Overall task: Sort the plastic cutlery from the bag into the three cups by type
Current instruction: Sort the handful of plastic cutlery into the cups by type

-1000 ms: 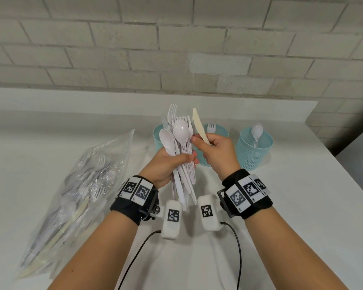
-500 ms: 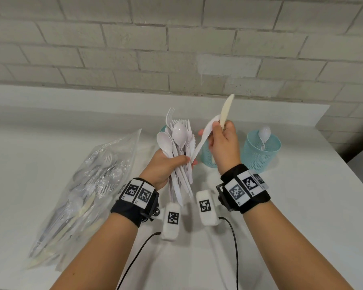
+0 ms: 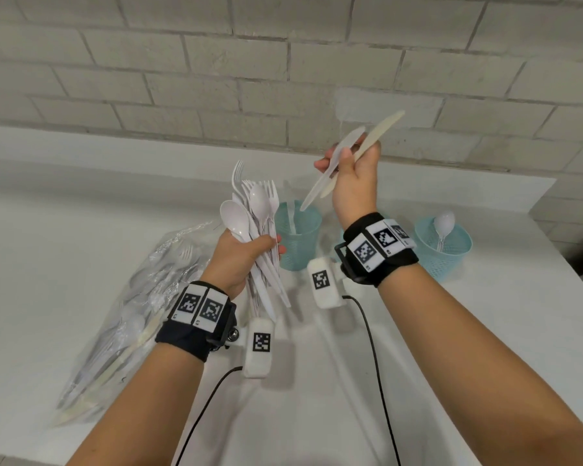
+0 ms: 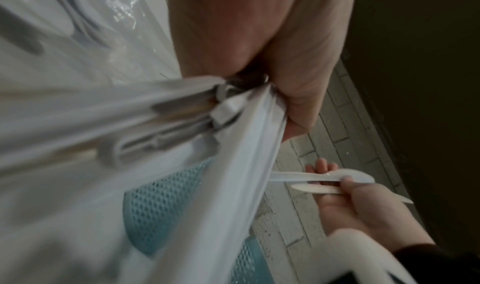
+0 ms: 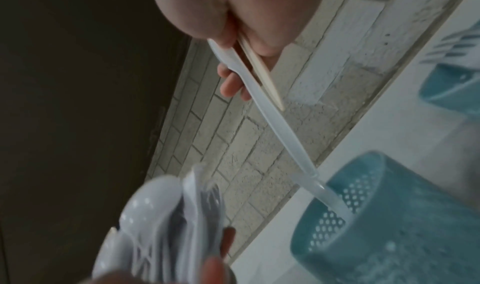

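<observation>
My left hand [image 3: 246, 250] grips a fanned bundle of white plastic spoons and forks [image 3: 254, 216] upright, just left of the left teal mesh cup [image 3: 298, 237]. That cup holds one knife. My right hand [image 3: 352, 176] is raised above the cups and holds two knives [image 3: 354, 156], one translucent white and one cream, blades pointing up and right, handles slanting down toward the left cup. The right wrist view shows the white knife [image 5: 270, 120] with its handle end over the cup's rim [image 5: 345, 183]. The right teal cup [image 3: 443, 250] holds a spoon. My right wrist hides most of the middle cup.
A clear plastic bag [image 3: 128, 314] with more cutlery lies on the white table [image 3: 485, 348] at the left. A brick wall [image 3: 283, 79] with a white ledge stands behind the cups. Cables run from both wrist cameras toward the front edge.
My right hand has pulled a second, white knife out of the bundle beside the cream one and lifted both up and to the right. The left hand still grips the bundle.
</observation>
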The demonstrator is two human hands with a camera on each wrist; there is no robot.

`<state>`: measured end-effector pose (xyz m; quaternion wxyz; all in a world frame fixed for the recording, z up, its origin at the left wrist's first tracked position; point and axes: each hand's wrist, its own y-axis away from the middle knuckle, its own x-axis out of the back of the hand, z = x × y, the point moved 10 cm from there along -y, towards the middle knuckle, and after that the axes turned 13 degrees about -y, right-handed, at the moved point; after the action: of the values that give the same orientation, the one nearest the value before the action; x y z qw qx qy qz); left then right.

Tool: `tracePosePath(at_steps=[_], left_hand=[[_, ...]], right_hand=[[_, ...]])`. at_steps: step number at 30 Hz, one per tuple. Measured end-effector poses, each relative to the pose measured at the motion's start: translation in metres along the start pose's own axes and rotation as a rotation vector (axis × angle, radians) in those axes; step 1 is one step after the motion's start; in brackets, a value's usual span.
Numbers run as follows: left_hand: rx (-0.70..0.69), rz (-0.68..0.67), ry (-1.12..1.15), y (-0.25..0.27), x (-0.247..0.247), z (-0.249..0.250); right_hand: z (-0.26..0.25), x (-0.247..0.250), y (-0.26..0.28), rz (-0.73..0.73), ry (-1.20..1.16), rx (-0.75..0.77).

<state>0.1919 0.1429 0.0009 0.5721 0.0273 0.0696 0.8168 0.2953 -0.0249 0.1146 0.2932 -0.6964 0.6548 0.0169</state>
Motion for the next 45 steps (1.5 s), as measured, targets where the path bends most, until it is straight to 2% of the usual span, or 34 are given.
tracePosePath(at_steps=[3,5,8,10,12,14,15,19,21,25,29,32,36,39,45], left_hand=[[-0.006,-0.017,-0.008,-0.001,-0.002,0.001],[-0.008,-0.027,-0.016,-0.002,-0.005,0.0],[-0.016,-0.045,-0.036,-0.003,-0.011,-0.002],[-0.023,-0.054,-0.054,-0.004,-0.016,-0.003],[-0.028,-0.068,-0.071,-0.004,-0.022,-0.004],[-0.031,-0.084,-0.078,-0.004,-0.028,-0.004],[-0.032,-0.093,-0.079,-0.004,-0.031,-0.005],[-0.052,-0.142,-0.081,-0.001,-0.049,-0.003],[-0.076,-0.179,-0.092,0.002,-0.058,0.0],[-0.099,-0.233,-0.124,0.009,-0.069,-0.002],[-0.091,-0.264,-0.085,0.012,-0.076,-0.007],[-0.099,-0.292,-0.076,0.012,-0.082,-0.009],[-0.131,-0.353,-0.103,0.017,-0.091,-0.007],[-0.139,-0.394,-0.121,0.022,-0.098,-0.005],[-0.116,-0.415,-0.154,0.023,-0.101,-0.01]], right_hand=[[0.035,-0.012,0.004,-0.063,0.072,-0.12],[0.062,-0.007,0.009,-0.1,0.238,-0.221],[0.082,0.002,0.013,-0.172,0.414,-0.284],[0.076,0.005,0.014,-0.192,0.455,-0.257],[0.051,0.009,0.013,-0.158,0.501,-0.095],[0.022,0.013,0.017,-0.121,0.474,0.071],[0.015,0.016,0.021,-0.114,0.428,0.077],[0.029,0.016,0.043,-0.241,0.35,-0.177],[0.03,0.021,0.049,-0.259,0.335,-0.195],[0.011,0.04,0.046,-0.113,0.202,-0.144],[-0.026,0.051,0.044,0.008,0.044,-0.021],[-0.039,0.061,0.041,0.067,0.048,0.035],[-0.017,0.054,0.049,-0.072,0.322,-0.191],[-0.01,0.043,0.06,-0.184,0.273,-0.292],[-0.016,0.055,0.054,-0.1,0.206,-0.273]])
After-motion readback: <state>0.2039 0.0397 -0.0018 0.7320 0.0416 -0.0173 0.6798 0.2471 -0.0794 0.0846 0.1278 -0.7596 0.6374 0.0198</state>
